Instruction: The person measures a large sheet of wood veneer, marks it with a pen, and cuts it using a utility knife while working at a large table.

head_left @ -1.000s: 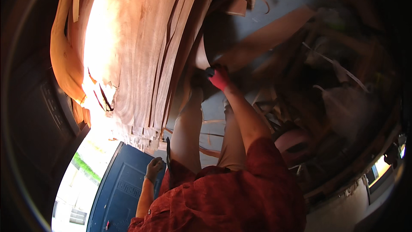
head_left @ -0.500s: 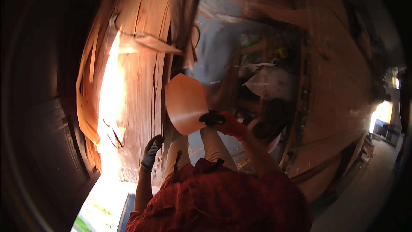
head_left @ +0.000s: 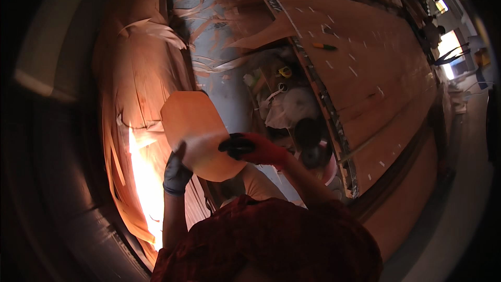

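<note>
Veneer sheet (head_left: 193, 117), thin, orange-tan, clipped at the upper corners, is hanging between the 2 gloved hands, in front of the person's body, bending slightly, with a pale sheen crossing its middle. Right hand (head_left: 255, 150), in a red and black glove, is gripping the sheet's right edge, fingers grasping it near the lower part. Left hand (head_left: 177, 174), in a dark grey glove, is touching the lower left edge, 1 finger or thumb overlapping the front; blurring, so cannot tell if those fingers are clenching or just supporting.

Wood stack (head_left: 135, 89) is standing on the left, just beyond the left hand, with bright light (head_left: 146, 193) glaring along its near part. Blue-grey floor (head_left: 222, 91) is showing between stack and wide brown surface (head_left: 376, 78), scraps (head_left: 201, 28) lying on it farther off. Orange and green tool (head_left: 324, 46) is lying on the surface, kind unclear. Clear plastic bag (head_left: 297, 105) is sitting just beside the surface's left edge, yellow tape measure (head_left: 284, 72) lying near it. Red shirt (head_left: 266, 240) is filling the bottom.
</note>
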A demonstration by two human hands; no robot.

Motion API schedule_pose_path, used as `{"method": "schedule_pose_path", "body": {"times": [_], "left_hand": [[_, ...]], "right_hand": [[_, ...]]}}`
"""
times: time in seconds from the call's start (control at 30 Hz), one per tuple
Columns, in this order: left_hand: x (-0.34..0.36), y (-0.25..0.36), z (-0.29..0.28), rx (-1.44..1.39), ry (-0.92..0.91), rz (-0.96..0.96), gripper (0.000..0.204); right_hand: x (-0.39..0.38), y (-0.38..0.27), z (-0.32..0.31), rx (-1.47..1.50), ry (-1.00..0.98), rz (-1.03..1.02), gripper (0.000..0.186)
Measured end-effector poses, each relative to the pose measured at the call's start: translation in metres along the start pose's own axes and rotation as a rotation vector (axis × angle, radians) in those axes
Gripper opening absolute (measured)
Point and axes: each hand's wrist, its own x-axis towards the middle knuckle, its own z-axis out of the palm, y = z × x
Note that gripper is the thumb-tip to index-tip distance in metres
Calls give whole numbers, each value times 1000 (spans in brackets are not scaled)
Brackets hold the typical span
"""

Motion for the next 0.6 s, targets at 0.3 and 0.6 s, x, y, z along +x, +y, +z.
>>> {"method": "schedule_pose_path", "body": {"times": [0.3, 0.6], "left_hand": [[183, 120, -53, 261, -195, 280, 51], [329, 250, -12, 613, -62, 585, 33]], "right_hand": [[60, 8, -100, 220, 320, 17, 41], [32, 10, -309, -516, 1308, 140, 29]]}}
